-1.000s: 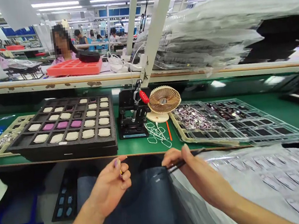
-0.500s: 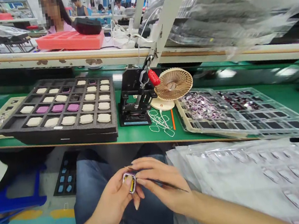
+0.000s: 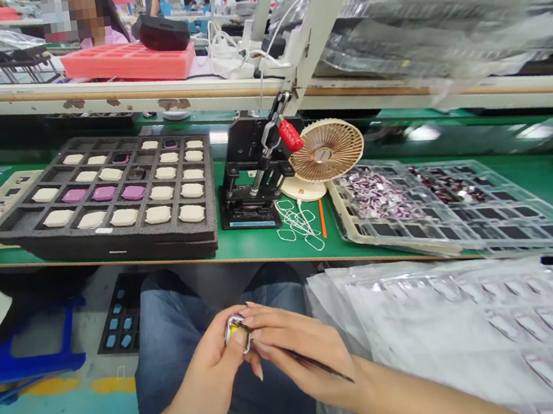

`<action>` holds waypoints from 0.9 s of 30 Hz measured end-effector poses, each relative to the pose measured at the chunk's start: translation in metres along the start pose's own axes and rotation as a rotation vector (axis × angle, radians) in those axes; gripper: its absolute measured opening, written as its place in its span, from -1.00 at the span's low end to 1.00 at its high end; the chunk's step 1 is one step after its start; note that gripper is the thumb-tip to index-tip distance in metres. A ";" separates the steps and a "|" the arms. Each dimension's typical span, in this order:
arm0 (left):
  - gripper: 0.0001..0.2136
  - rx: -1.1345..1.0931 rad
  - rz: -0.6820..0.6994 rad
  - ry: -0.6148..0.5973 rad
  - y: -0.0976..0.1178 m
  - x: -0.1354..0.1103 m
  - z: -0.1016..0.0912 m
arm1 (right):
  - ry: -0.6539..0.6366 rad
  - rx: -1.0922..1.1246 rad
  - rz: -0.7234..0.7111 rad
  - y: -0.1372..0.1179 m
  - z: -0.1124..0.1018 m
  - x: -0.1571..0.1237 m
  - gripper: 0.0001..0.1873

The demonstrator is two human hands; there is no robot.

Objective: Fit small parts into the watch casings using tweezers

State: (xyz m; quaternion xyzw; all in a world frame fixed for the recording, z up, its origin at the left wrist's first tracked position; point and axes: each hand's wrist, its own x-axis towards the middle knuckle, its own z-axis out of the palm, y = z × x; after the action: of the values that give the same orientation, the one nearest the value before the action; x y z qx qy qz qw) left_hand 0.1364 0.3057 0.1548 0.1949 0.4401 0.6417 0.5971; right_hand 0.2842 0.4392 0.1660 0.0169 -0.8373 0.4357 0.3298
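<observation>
Over my lap, my left hand [image 3: 213, 359] grips a small watch case [image 3: 229, 329] with a pale rim and something yellow inside, the thumb pressed onto it. My right hand [image 3: 306, 341] is closed around slim dark tweezers [image 3: 322, 364], whose rear end sticks out past the palm. Their tips are at the case's right side, partly hidden by my fingers, so I cannot tell what they touch.
On the green bench are a black foam tray [image 3: 168, 231] of cream and purple cases, a black hand press [image 3: 250, 200], a beige fan [image 3: 327, 150], white rings [image 3: 287, 234] and clear trays [image 3: 454, 232] of parts. Plastic-wrapped sheets [image 3: 423, 330] lie at right. A person [image 3: 104, 36] sits opposite.
The view has shifted slightly. The watch case is tilted more in my left hand, and the tweezers have swung to a steeper slant in my right hand.
</observation>
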 end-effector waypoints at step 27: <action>-0.74 -0.464 -0.155 0.072 0.007 0.006 -0.007 | 0.033 -0.152 -0.099 0.002 -0.019 -0.014 -0.50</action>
State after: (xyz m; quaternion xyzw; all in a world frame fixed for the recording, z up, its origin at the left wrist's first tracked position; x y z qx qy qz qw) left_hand 0.1249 0.3097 0.1548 -0.0049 0.3158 0.6842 0.6573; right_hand 0.3048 0.4511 0.1640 0.0261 -0.8606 0.3541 0.3650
